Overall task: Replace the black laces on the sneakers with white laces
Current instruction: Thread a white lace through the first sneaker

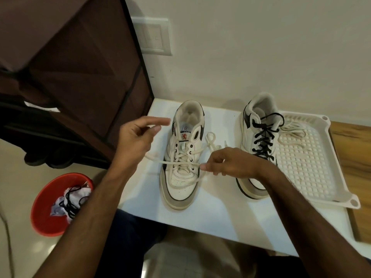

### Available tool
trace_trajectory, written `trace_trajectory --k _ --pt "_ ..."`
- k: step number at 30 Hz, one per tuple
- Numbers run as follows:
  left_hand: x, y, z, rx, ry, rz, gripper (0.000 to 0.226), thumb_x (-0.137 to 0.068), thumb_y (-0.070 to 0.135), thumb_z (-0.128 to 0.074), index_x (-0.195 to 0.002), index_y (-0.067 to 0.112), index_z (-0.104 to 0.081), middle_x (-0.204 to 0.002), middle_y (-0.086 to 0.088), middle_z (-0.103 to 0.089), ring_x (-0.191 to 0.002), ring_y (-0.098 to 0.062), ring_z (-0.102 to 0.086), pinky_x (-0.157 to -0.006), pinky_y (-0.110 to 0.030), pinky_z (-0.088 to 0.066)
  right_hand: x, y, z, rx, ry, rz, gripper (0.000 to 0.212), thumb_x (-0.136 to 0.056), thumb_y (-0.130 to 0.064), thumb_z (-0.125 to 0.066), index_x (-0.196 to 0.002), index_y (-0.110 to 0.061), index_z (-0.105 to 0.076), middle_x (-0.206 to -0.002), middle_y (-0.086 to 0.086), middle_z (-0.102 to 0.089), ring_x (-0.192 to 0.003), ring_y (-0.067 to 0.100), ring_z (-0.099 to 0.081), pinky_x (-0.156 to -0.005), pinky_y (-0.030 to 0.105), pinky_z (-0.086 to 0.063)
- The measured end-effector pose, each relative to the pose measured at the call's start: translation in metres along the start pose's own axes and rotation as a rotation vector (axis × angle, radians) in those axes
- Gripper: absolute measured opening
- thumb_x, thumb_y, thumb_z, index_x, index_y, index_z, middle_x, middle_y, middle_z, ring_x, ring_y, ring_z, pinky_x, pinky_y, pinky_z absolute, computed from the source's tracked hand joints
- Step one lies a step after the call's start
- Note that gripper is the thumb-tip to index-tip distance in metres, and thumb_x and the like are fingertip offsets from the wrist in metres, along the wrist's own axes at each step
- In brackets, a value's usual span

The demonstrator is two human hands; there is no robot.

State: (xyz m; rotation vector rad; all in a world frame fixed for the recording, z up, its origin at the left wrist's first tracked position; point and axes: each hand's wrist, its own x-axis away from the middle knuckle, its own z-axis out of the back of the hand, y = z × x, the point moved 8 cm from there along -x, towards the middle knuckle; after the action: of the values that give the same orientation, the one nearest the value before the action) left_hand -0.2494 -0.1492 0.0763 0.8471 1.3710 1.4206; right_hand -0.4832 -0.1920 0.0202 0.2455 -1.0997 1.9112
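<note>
We see two sneakers (pixel 182 157) on the white counter (pixel 220 217), one white lace (pixel 178 161) pinched by right hand (pixel 226 162) fingers (pixel 203 167), left hand (pixel 138 137) fingers (pixel 160 121) loosely spread, one tray (pixel 313 163) at the counter's right edge, one red bowl (pixel 46 201) on the floor.

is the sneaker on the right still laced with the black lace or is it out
Still laced: the black lace criss-crosses the right sneaker.

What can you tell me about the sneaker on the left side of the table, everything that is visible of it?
The left sneaker stands upright on the white table, toe toward the person. It looks like off-white leather with a grey toe band, dark side panels and a red emblem on the tongue. A white lace is threaded through its lower eyelets; the upper ones look empty. The right hand pinches the lace beside the shoe; the left hand hovers open near its collar.
</note>
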Motion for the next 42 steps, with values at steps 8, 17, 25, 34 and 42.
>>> trace_trajectory --k 8,17,25,34,42 --pt "0.005 -0.004 -0.035 -0.388 -0.176 -0.075 0.02 -0.09 0.005 -0.074 -0.104 0.019 -0.07 -0.086 0.006 -0.074 -0.08 -0.009 -0.069 -0.071 -0.016 -0.049 -0.005 -0.02 0.024 -0.378 0.604 0.046 0.026 -0.086 -0.045 -0.076 -0.083 -0.021 -0.066 -0.08 -0.01 -0.068 -0.067 0.001 -0.059 -0.062 0.019 -0.044" --pt "0.007 0.002 -0.044 -0.519 -0.159 -0.215 0.018 -0.087 -0.001 -0.075 -0.095 0.014 -0.081 -0.092 0.008 -0.075 -0.088 -0.002 -0.068 -0.074 -0.006 -0.044 -0.014 -0.03 -0.004 -0.268 0.736 -0.04 0.026 -0.082 -0.047 -0.072 -0.086 -0.026 -0.057 -0.082 -0.011 -0.063 -0.076 0.009 -0.061 -0.068 0.035 -0.054" --pt "0.006 -0.014 -0.056 -0.464 -0.128 -0.07 0.017 -0.085 0.006 -0.077 -0.09 0.021 -0.081 -0.09 0.011 -0.074 -0.087 -0.002 -0.067 -0.074 -0.006 -0.042 -0.005 -0.028 -0.009 -0.405 0.8 0.097 0.011 -0.092 -0.024 -0.06 -0.087 -0.017 -0.053 -0.071 -0.006 -0.058 -0.063 0.009 -0.054 -0.06 0.029 -0.045" --pt "0.007 -0.025 -0.059 -0.326 -0.131 0.086 0.027 -0.077 0.007 -0.086 -0.085 0.021 -0.064 -0.078 0.009 -0.073 -0.072 -0.004 -0.066 -0.072 -0.013 -0.047 -0.004 -0.024 -0.015 -0.559 0.807 0.173 0.009 -0.093 -0.012 -0.06 -0.088 -0.015 -0.053 -0.073 0.001 -0.06 -0.069 0.023 -0.056 -0.066 0.039 -0.049" --pt "0.005 -0.026 -0.057 -0.275 -0.079 0.096 0.031 -0.077 0.007 -0.087 -0.08 0.023 -0.06 -0.078 -0.001 -0.075 -0.077 -0.021 -0.07 -0.075 -0.027 -0.054 -0.006 -0.023 -0.015 -0.543 0.803 0.185 0.009 -0.093 -0.016 -0.061 -0.089 -0.016 -0.054 -0.076 0.0 -0.061 -0.071 0.02 -0.057 -0.066 0.035 -0.05"
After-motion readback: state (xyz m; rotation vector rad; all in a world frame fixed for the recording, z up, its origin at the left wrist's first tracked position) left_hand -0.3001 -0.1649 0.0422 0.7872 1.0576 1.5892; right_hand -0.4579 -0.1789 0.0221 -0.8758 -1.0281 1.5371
